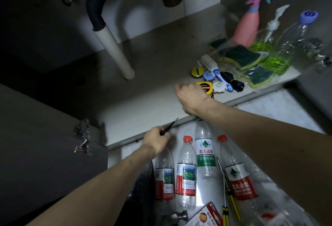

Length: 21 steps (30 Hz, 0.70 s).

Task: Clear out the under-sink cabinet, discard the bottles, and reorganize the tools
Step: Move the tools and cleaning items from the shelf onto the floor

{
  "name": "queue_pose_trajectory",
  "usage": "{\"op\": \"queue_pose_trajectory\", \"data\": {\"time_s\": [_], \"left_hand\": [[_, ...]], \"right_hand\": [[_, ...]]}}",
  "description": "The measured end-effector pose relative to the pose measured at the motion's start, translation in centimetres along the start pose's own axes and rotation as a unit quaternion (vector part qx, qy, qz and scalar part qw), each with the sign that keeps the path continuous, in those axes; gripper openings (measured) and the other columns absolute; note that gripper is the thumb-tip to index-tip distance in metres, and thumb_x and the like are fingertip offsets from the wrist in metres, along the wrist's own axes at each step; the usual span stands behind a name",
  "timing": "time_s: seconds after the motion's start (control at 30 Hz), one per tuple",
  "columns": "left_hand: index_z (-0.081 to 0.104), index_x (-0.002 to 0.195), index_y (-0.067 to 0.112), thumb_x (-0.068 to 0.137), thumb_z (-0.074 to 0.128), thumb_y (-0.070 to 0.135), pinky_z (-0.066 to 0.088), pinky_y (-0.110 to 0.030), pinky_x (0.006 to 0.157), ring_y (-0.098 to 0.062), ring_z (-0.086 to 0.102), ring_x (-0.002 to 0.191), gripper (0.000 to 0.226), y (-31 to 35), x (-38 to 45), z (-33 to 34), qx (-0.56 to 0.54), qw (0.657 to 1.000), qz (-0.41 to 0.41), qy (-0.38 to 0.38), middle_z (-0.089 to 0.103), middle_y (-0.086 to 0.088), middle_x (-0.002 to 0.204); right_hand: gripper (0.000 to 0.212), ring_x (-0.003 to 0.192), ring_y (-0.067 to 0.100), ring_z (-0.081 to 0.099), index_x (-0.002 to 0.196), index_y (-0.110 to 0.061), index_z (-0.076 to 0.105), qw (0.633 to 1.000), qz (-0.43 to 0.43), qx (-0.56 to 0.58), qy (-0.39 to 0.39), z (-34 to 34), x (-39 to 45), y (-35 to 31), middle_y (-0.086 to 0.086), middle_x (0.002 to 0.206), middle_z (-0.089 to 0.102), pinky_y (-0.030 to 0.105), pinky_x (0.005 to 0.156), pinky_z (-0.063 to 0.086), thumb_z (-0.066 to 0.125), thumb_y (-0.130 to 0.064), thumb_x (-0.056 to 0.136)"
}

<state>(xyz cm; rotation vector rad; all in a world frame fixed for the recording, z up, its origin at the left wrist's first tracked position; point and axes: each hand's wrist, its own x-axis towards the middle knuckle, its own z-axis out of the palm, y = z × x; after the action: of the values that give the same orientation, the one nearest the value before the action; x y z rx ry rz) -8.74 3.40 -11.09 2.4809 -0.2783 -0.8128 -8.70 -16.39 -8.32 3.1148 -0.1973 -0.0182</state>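
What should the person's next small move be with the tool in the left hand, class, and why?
Probably set the slim dark pointed tool down on the pale cabinet floor beside the small items. The left hand already grips it at the cabinet's edge, the right hand reaches toward the yellow tape measure grouped there, and the clear plastic bottles already lie outside.

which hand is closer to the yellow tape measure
Right. The right hand is directly beside the yellow tape measure, partly covering it. The left hand is farther down at the cabinet's front edge, holding a thin dark tool.
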Motion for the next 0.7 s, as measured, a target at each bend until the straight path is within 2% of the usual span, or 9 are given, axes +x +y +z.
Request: {"op": "queue_pose_trajectory", "data": {"time_s": [0.1, 0.17, 0.27, 0.4, 0.5, 0.6, 0.7], "left_hand": [[0.064, 0.106, 0.010, 0.099, 0.052, 0.025, 0.052, -0.036, 0.068, -0.037, 0.067, 0.083, 0.020, -0.7, -0.4, 1.6, 0.009, 0.999, -0.020, -0.028, 0.070, -0.021, 0.095], [0.061, 0.111, 0.008, 0.099, 0.049, 0.021, 0.052, -0.036, 0.072, -0.040, 0.066, 0.096, 0.021, -0.7, -0.4, 2.6, 0.023, 0.999, -0.022, -0.030, 0.069, -0.025, 0.104], [0.058, 0.111, 0.007, 0.100, 0.047, 0.021, 0.048, -0.032, 0.071, -0.037, 0.065, 0.097, 0.021, -0.7, -0.3, 3.9, 0.035, 0.999, -0.017, -0.032, 0.067, -0.022, 0.107], [0.059, 0.114, 0.009, 0.102, 0.049, 0.024, 0.051, -0.032, 0.073, -0.030, 0.065, 0.093, 0.021, -0.9, -0.3, 5.2, 0.037, 0.998, -0.017, -0.045, 0.068, -0.015, 0.106], [0.059, 0.111, 0.010, 0.101, 0.052, 0.027, 0.046, -0.030, 0.070, -0.028, 0.064, 0.091, 0.022, -0.8, 0.0, 5.8, 0.049, 0.998, -0.025, -0.037, 0.067, -0.013, 0.104], [0.059, 0.114, 0.009, 0.100, 0.053, 0.027, 0.052, -0.034, 0.075, -0.032, 0.065, 0.096, 0.023, -0.5, 0.5, 6.3, 0.043, 0.998, -0.040, -0.021, 0.067, -0.015, 0.107], [0.061, 0.115, 0.011, 0.098, 0.054, 0.024, 0.050, -0.031, 0.078, -0.031, 0.064, 0.098, 0.022, -0.3, 1.2, 7.0, 0.050, 0.998, -0.042, 0.003, 0.068, -0.014, 0.109]], "right_hand": [[0.033, 0.103, 0.030, 0.065, 0.116, -0.008, 0.056, 1.000, -0.009, -0.004, -0.019, 0.1, -0.7, 0.3, 0.010, 0.109, 0.067, 0.036, 0.066, 0.039, 0.064, -0.003, 0.084], [0.030, 0.105, 0.031, 0.062, 0.115, -0.009, 0.059, 1.000, -0.006, -0.002, -0.029, -0.1, -1.1, 0.5, 0.011, 0.110, 0.067, 0.037, 0.067, 0.041, 0.061, -0.001, 0.086], [0.031, 0.111, 0.032, 0.057, 0.119, -0.007, 0.060, 0.999, -0.006, 0.017, -0.045, -0.1, -1.7, 0.7, 0.013, 0.115, 0.063, 0.038, 0.070, 0.042, 0.058, 0.001, 0.089], [0.040, 0.119, 0.033, 0.051, 0.123, -0.004, 0.056, 0.996, 0.009, 0.078, -0.031, -0.3, -2.7, 1.4, 0.015, 0.122, 0.055, 0.038, 0.082, 0.047, 0.063, 0.004, 0.085], [0.034, 0.113, 0.030, 0.054, 0.115, -0.010, 0.063, 0.988, -0.003, 0.154, -0.025, -0.5, -3.5, 1.9, 0.012, 0.120, 0.055, 0.037, 0.086, 0.049, 0.063, 0.004, 0.085], [0.018, 0.101, 0.023, 0.061, 0.107, -0.017, 0.069, 0.963, 0.024, 0.269, 0.005, 0.1, -5.2, 3.1, 0.002, 0.114, 0.057, 0.036, 0.086, 0.051, 0.069, -0.009, 0.091], [0.021, 0.099, 0.021, 0.059, 0.111, -0.017, 0.072, 0.935, 0.076, 0.340, 0.059, 1.6, -7.7, 4.9, 0.001, 0.110, 0.061, 0.036, 0.087, 0.048, 0.072, -0.021, 0.090]]}}
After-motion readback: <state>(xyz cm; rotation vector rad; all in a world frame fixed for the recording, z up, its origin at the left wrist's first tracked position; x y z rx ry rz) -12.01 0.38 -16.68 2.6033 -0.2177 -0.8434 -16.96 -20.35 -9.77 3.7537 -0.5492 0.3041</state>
